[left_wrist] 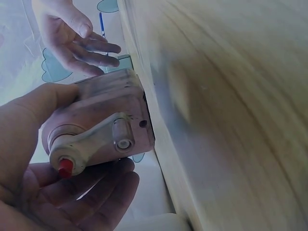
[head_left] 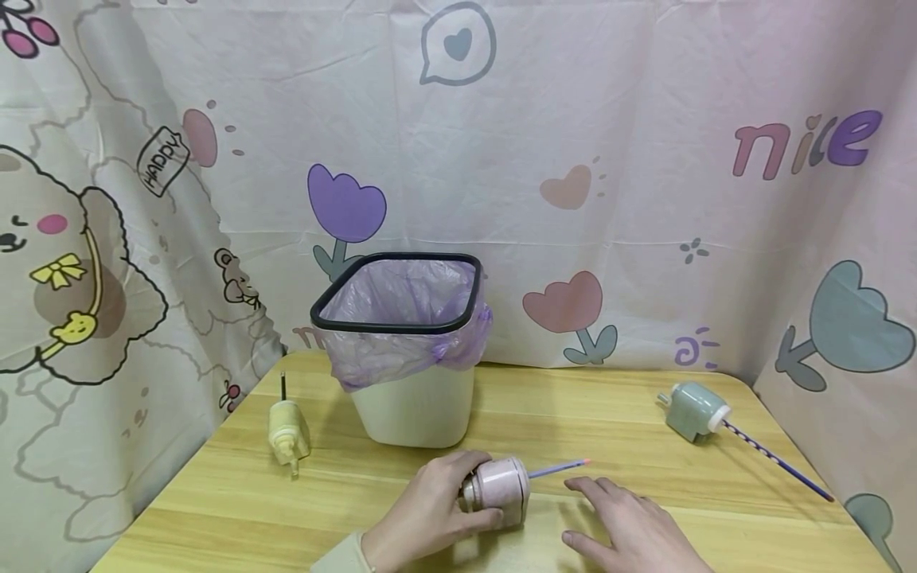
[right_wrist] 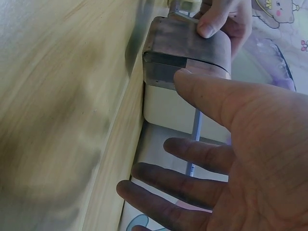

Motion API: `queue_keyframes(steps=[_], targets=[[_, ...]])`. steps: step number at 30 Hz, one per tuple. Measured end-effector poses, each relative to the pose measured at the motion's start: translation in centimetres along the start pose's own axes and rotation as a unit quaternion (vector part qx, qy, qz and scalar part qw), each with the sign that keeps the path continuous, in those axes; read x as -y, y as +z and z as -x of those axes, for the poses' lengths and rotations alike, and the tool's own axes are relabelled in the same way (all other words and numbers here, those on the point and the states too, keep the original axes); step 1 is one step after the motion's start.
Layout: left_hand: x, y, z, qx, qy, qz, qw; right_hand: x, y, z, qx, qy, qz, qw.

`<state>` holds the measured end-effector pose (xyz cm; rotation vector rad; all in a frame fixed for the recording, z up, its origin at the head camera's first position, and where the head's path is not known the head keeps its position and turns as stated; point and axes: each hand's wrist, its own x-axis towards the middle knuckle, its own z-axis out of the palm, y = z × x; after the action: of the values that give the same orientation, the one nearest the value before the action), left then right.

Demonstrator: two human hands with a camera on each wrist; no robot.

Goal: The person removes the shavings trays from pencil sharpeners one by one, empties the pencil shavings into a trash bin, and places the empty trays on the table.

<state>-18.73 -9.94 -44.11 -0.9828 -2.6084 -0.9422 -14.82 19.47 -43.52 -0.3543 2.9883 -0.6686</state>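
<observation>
A pink crank pencil sharpener [head_left: 500, 484] stands on the table near its front, and a thin lavender pencil [head_left: 552, 469] with a pink tip sticks out of its right side. My left hand [head_left: 424, 509] grips the sharpener body from the left, thumb on the near side and fingers over the far side. In the left wrist view the crank handle [left_wrist: 94, 139], with a red piece [left_wrist: 65, 167] at its hub, faces the left palm. To the right, my right hand [head_left: 630, 521] holds nothing; its fingers are spread and loosely bent close to the pencil.
Behind the hands stands a white bin [head_left: 423, 406] with a black rim and a purple bag. A yellow sharpener [head_left: 286, 430] with a dark pencil [head_left: 283, 387] is at left; a grey-green sharpener [head_left: 691, 410] with a blue patterned pencil [head_left: 777, 461] lies at right. Patterned curtains surround the table.
</observation>
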Motion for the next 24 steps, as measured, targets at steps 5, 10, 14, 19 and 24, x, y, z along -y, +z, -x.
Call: queue_keyframes(steps=[5,10,14,19,24], targets=[[0.0,-0.11,-0.08,-0.006,0.004,0.0,1.0,-0.11,0.05,-0.01,-0.005,-0.008,0.005,0.9999],[-0.03,-0.25,-0.18,-0.007,-0.005,0.024,0.9997,-0.3,0.1,0.07,-0.015,-0.029,0.012,0.9994],[0.03,-0.31,-0.29,-0.015,-0.005,0.043,0.999,-0.45,0.16,0.11,-0.022,-0.039,0.013,0.9989],[0.17,-0.32,-0.37,-0.024,-0.002,0.055,0.9982,-0.63,0.43,0.26,-0.041,-0.058,0.029,0.997],[0.31,-0.35,-0.42,-0.037,0.001,0.052,0.9979,-0.91,0.8,0.48,-0.07,-0.09,0.049,0.9923]])
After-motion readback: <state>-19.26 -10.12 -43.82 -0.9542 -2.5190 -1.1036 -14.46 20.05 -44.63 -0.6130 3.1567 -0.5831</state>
